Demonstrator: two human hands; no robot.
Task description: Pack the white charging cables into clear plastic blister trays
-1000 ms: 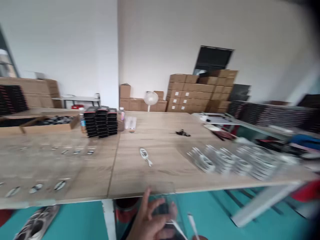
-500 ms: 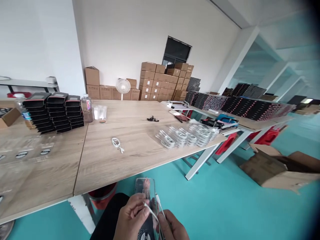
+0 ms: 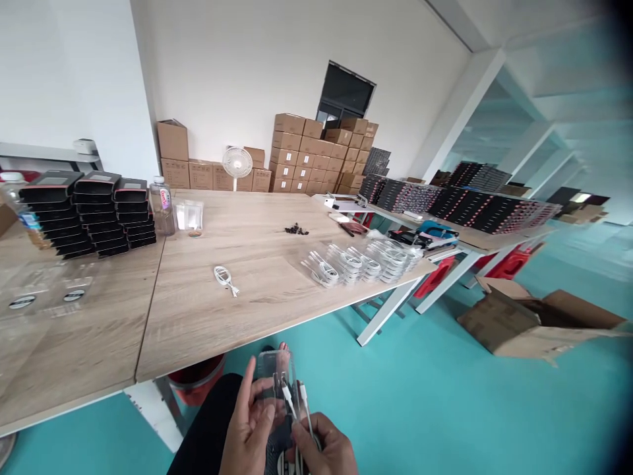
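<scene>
Low in front of me, over my lap, is a clear plastic tray (image 3: 268, 361) with a dark round label partly visible near its bottom. My left hand (image 3: 250, 422) grips the tray's left side, thumb on the near face and index finger raised. In my right hand (image 3: 326, 448) is a white charging cable (image 3: 288, 397), pinched below its two plug ends, which point up over the tray. The lower part of the cable is mostly hidden by my fingers. On the table lies another coiled white cable (image 3: 225, 280).
Several packed cables in clear trays (image 3: 351, 262) stand near the table's right end. Black boxes (image 3: 96, 218) are stacked at left beside a bottle (image 3: 161, 206). Small black pieces (image 3: 297, 229) lie mid-table. An open carton (image 3: 524, 323) sits on the floor at right.
My left hand has let go of the cable's plug end and its index finger has straightened upward. Both plugs now stand over the tray, held from below by my right hand. The view has shifted slightly.
</scene>
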